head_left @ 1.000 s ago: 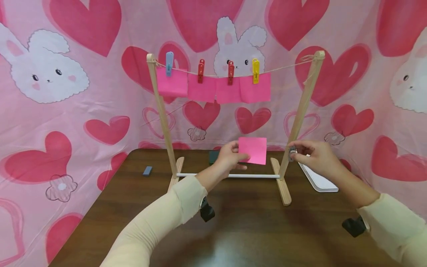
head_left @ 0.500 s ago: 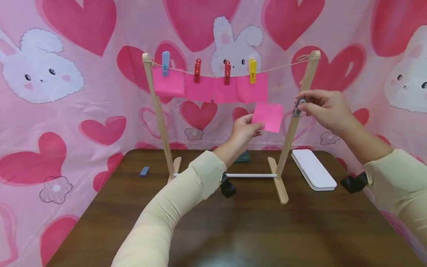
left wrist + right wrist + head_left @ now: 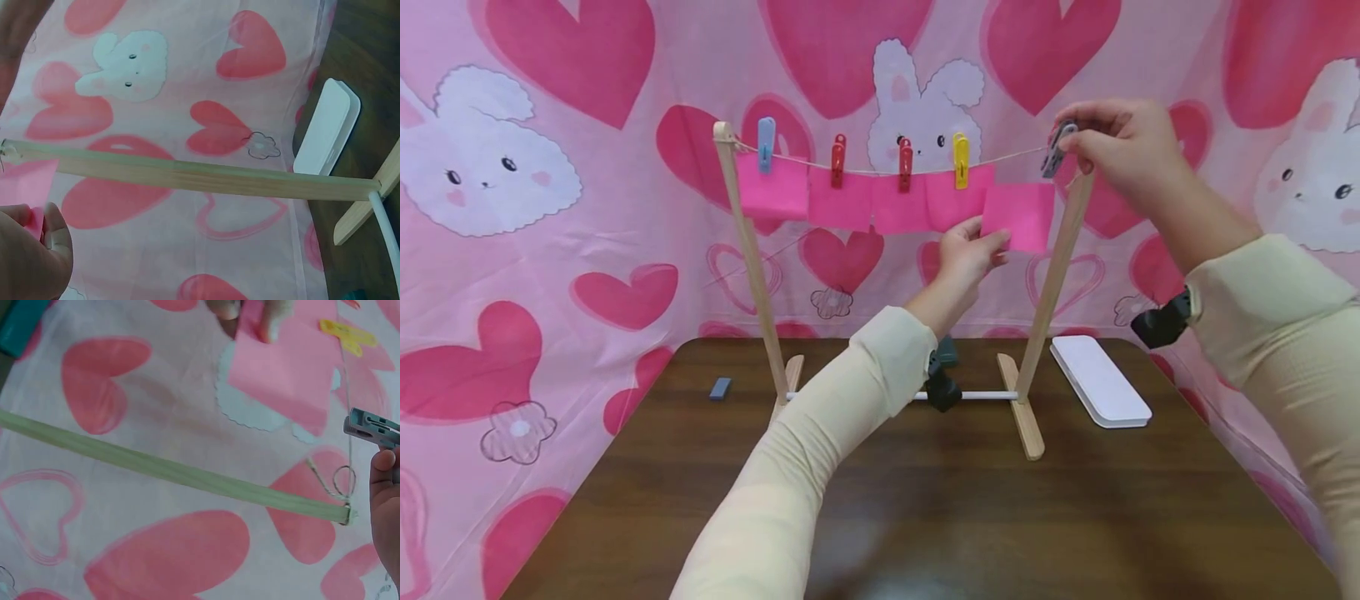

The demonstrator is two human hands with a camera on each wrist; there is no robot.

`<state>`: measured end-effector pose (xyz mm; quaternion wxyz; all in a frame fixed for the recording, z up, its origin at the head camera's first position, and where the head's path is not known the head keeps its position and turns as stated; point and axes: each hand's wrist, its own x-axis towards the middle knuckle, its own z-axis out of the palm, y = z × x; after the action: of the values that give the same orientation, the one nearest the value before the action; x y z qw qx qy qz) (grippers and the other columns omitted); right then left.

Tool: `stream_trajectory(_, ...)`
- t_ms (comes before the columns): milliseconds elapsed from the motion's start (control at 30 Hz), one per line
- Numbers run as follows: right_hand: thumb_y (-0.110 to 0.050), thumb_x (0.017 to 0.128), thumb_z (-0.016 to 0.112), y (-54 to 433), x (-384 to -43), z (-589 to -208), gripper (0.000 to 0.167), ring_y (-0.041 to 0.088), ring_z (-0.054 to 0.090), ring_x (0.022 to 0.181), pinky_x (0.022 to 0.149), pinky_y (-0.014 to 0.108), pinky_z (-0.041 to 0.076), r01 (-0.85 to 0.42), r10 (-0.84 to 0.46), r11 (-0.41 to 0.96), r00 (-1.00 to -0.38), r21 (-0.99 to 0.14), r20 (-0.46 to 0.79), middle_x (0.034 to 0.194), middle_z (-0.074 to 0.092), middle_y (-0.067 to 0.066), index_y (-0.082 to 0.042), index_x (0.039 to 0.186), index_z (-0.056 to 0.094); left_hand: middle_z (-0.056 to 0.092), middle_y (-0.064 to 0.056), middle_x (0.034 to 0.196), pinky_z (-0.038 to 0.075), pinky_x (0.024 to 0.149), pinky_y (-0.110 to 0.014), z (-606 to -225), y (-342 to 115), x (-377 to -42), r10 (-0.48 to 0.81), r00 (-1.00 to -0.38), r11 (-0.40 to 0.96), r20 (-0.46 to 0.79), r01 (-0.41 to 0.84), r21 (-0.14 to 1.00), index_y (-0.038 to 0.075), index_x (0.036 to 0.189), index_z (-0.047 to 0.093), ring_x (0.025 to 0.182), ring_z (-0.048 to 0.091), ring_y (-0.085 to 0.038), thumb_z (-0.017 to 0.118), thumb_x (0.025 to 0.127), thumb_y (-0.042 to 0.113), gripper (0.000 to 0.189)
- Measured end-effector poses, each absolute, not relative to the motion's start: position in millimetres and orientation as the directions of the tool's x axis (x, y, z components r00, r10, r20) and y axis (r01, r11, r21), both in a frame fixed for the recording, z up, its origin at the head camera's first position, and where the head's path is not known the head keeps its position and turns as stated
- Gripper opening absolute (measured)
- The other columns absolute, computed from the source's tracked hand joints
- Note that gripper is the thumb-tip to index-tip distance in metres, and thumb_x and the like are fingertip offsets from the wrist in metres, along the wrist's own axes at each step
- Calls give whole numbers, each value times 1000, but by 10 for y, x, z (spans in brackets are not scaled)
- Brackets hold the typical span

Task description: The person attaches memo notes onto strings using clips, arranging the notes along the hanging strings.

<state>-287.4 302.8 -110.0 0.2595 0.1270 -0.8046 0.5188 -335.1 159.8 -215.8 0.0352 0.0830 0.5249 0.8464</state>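
Observation:
A square pink sticky note point(image 3: 1021, 218) is pinched at its lower left corner by my left hand point(image 3: 966, 258), just below the string point(image 3: 1015, 156) and to the right of the hung notes. My right hand point(image 3: 1131, 154) pinches a grey clothespin point(image 3: 1058, 150) up at the string, near the top of the right post. In the right wrist view the tip of the clothespin point(image 3: 372, 428) overlaps the string. Several pink notes hang in a row, under a light blue clothespin point(image 3: 766, 145), two red clothespins point(image 3: 838, 161) and a yellow clothespin point(image 3: 961, 161).
A wooden frame with a left post point(image 3: 751, 250), right post point(image 3: 1056, 275) and white crossbar point(image 3: 988, 396) stands on the brown table point(image 3: 985, 517). A white case point(image 3: 1101, 381) lies right, a small blue block point(image 3: 720, 388) left, and a dark green object point(image 3: 948, 351) behind my left arm.
Both hands have risen from near the table to the string. The left carried the pink note up and to the right; the right lifted the grey clothespin along the right post.

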Motion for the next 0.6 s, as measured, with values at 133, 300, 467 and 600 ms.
stream_trajectory(133, -11, 88, 62, 2993, -2927, -979, 13, 14, 45, 63, 55, 14, 43, -460, 69, 410, -846, -788, 529, 83, 59, 2, -10, 100, 67, 58, -3, 73, 54, 68, -35, -2128, 1642, -3384, 133, -986, -473, 100, 26, 881, -4, 110, 64, 57, 56, -12, 69, 79, -3, 31)
stream_trajectory(300, -14, 89, 62, 2961, -2970, -893, 14, 14, 46, 64, 57, 13, 44, -450, 51, 440, -852, -777, 522, 84, 58, 2, -11, 102, 66, 59, -4, 74, 54, 65, -33, -2080, 1681, -3423, 98, -990, -487, 103, 42, 872, -4, 108, 65, 58, 58, -14, 69, 79, -2, 29)
stream_trajectory(467, -13, 89, 61, 2937, -3026, -878, 13, 13, 46, 61, 56, 13, 44, -481, 12, 486, -831, -730, 556, 78, 58, 1, -13, 100, 67, 59, -5, 75, 54, 65, -34, -2038, 1708, -3445, 85, -991, -520, 101, 42, 853, -6, 110, 63, 61, 60, -17, 68, 79, -5, 31)
stream_trajectory(600, -11, 89, 60, 2936, -3070, -892, 15, 12, 46, 59, 55, 13, 43, -478, -2, 507, -833, -717, 554, 77, 59, -2, -13, 102, 68, 59, -5, 77, 54, 64, -33, -2017, 1727, -3450, 93, -991, -526, 95, 33, 850, -7, 112, 61, 67, 64, -22, 67, 80, -6, 33)
